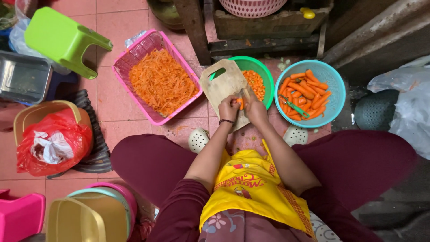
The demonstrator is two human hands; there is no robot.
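My left hand (228, 107) holds a small piece of carrot (240, 103) down on a wooden cutting board (221, 85). Close beside it, my right hand (255, 109) grips a knife (244, 95) whose blade stands over that carrot piece. The board leans on the rim of a green bowl (267, 76) filled with chopped carrot bits. To the right stands a blue colander (337, 92) with several whole peeled carrots and a green peeler (294, 107) in it.
A pink basket (134, 54) of shredded carrot sits left of the board. A green stool (62, 38), metal tray (22, 78), red bag (53, 141) in a yellow bin and stacked tubs (85, 215) crowd the left. Plastic bags (412, 98) lie at the right.
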